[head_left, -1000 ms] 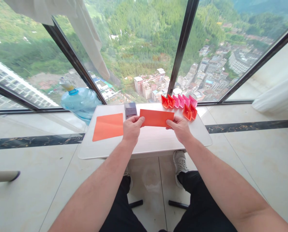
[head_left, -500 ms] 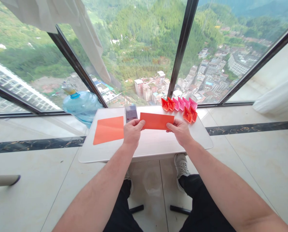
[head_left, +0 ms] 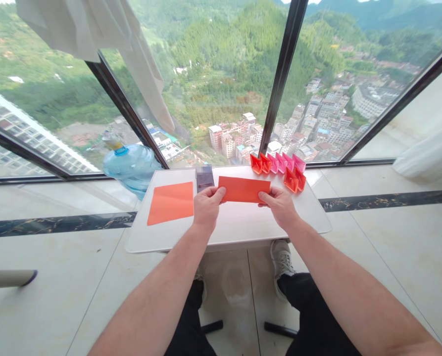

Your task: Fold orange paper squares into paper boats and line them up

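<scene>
I hold a flat orange-red paper strip [head_left: 244, 189] level above the white table [head_left: 239, 227], its long side running between my hands. My left hand [head_left: 207, 203] pinches its left end, thumb on top; my right hand [head_left: 280, 203] grips the other end the same way. Left of my left hand, an orange sheet [head_left: 171, 203] lies flat on the table. Just behind that hand is a dark, partly blurred object [head_left: 205, 180]. Beyond my right hand stand folded pink pieces [head_left: 280, 164] and orange-red ones [head_left: 256, 164]. A blue bottle [head_left: 131, 165] sits past the table's left corner, by the window.
</scene>
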Motion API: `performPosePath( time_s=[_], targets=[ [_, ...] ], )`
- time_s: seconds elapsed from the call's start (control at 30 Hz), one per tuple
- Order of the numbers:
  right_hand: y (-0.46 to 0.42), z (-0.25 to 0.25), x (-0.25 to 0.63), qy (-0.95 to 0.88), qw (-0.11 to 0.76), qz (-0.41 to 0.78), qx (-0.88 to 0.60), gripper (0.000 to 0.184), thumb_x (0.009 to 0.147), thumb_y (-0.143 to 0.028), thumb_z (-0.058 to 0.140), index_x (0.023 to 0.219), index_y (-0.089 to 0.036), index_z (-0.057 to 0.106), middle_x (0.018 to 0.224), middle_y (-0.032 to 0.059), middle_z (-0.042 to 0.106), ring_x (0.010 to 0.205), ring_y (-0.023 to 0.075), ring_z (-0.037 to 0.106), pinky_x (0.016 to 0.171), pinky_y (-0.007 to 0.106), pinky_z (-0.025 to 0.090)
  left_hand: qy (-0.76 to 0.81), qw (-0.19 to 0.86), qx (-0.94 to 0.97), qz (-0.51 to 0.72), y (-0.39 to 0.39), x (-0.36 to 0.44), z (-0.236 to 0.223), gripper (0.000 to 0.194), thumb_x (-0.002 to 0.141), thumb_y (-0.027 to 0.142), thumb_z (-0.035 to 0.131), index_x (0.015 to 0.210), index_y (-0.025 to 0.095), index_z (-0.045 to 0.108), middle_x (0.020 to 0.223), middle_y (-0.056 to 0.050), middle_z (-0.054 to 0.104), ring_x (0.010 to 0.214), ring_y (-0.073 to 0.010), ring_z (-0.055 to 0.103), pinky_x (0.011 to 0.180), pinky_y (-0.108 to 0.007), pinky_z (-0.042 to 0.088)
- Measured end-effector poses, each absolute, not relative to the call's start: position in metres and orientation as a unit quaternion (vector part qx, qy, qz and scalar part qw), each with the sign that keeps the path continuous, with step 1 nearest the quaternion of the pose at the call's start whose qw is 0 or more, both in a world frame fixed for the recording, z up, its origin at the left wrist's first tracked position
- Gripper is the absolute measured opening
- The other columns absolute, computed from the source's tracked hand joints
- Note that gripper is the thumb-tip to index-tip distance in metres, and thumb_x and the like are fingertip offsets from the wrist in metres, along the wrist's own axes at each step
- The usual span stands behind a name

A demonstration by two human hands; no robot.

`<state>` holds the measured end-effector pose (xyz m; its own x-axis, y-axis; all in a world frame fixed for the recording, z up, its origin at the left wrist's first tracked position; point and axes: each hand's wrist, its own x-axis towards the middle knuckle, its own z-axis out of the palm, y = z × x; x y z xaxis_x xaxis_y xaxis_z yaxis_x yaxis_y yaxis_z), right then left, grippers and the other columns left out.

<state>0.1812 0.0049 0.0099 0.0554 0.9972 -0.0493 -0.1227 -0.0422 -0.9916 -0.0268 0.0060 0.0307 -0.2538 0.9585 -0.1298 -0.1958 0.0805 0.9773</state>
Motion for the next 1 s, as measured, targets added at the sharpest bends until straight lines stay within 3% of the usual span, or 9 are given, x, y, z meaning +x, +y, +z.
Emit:
performPosePath(
  time_s=[0.8,1.0],
  targets=[
    [0.0040,0.0086,0.1792,-0.443,0.532,0.528,-0.493,0.030,0.071,-0.040,0.079,0.091,-0.018,0.076,0.083,0.0037,0.072,0.074,0.0181,0.066,0.064,0.032,0.057,0.542,0.496,0.347,0.582,0.0061,-0.0265,0.0298,0.037,0.062,0.048,0.083,0.072,0.014,0.071,0.073,-0.005,0.068,0.072,-0.0163,0.063,0.072,-0.032,0.054],
    [0.0069,0.0139,0.1823,-0.438,0.496,0.545,-0.515,0.031,0.068,-0.037,0.079,0.093,-0.019,0.075,0.087,0.0040,0.073,0.077,0.0193,0.067,0.064,0.031,0.053,0.544,0.500,0.360,0.569,0.0121,-0.0305,0.0242,0.035,0.062,0.046,0.082,0.073,0.014,0.073,0.074,-0.006,0.070,0.071,-0.0169,0.063,0.072,-0.033,0.053]
  ],
)
